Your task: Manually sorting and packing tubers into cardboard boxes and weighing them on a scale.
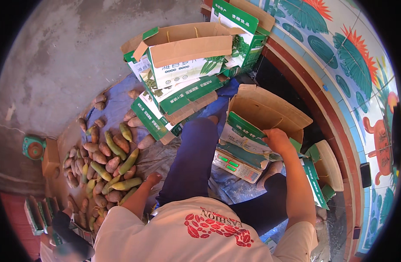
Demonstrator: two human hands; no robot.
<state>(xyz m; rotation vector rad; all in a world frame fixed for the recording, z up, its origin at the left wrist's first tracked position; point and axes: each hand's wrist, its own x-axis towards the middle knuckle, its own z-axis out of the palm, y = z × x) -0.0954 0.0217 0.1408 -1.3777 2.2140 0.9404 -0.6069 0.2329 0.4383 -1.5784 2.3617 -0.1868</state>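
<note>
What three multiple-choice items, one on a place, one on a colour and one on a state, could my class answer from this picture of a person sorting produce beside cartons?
1. Where is the left hand?
A. At the edge of the produce pile
B. On the weighing scale
C. Inside a carton

2. What colour is the sheet under the pile?
A. Red
B. Blue
C. Yellow

3. What state is the carton at the right hand?
A. Taped shut
B. Crushed flat
C. Open, flaps up

Answers:
1 A: the fingers touch the ground right beside the green and brown pieces.
2 B: blue sheet shows around the scattered pieces.
3 C: the brown flaps stand up and the right hand rests on its front wall, above the weighing scale.
</note>
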